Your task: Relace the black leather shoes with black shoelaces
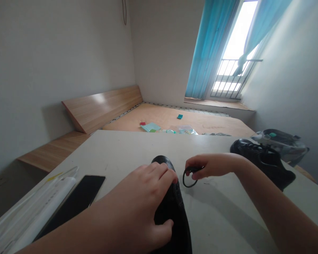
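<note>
The left hand (137, 197) gripped a black shoe (172, 215) lying on the white worktop (127, 148), its fingers (166, 173) closed firmly over the shoe's dark, textured surface. The right hand (214, 165) pinched a thin black cord loop (188, 180) between its fingers (193, 165) just beside the shoe, while a second black shoe (262, 162) sat farther right.

No legible text, no readable labels, brands, numbers or signs

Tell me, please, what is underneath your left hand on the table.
Your left hand grips a black shoe lying on the white table. The part of the shoe under the palm and fingers is covered, so it cannot be seen.
</note>
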The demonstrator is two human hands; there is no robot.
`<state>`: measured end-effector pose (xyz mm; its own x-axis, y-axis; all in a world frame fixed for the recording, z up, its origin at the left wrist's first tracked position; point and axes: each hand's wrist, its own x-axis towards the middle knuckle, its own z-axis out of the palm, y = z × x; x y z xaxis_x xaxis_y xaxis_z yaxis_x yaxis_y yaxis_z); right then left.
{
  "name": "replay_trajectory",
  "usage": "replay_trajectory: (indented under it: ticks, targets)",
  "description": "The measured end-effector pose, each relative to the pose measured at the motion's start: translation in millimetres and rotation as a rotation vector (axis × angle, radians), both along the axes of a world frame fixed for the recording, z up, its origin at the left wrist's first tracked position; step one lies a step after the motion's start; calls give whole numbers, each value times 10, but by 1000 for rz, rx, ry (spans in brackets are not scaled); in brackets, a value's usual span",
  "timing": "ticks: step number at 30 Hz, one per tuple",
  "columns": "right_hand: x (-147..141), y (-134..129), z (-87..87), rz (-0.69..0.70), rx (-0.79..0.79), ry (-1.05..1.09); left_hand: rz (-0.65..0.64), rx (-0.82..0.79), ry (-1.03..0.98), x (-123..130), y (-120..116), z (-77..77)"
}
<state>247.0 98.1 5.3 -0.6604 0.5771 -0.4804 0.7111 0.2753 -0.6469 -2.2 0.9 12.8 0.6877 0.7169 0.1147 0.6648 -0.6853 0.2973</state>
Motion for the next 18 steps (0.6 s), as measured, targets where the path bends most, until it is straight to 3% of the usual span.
replay_trajectory:
  ticks: [4, 7, 10, 12, 15, 18]
  targets:
    - [-120, -175, 40, -3, 133, -240, 42, 8, 79, 52, 28, -121]
    - [-224, -329, 152, -32, 275, -386, 90, -20, 83, 70, 60, -87]
    - [-297, -457, 296, -105, 465, -362, 116, -21, 85, 57, 92, -6]
    - [-360, -563, 391, -116, 579, -225, 110, 21, 97, 37, 110, 28]
    - [-532, -778, 457, 27, 532, 48, 87, 63, 111, 10, 138, 26]
    - [-779, -990, 316, 218, 552, -1, 96, 72, 125, 5, 169, -6]
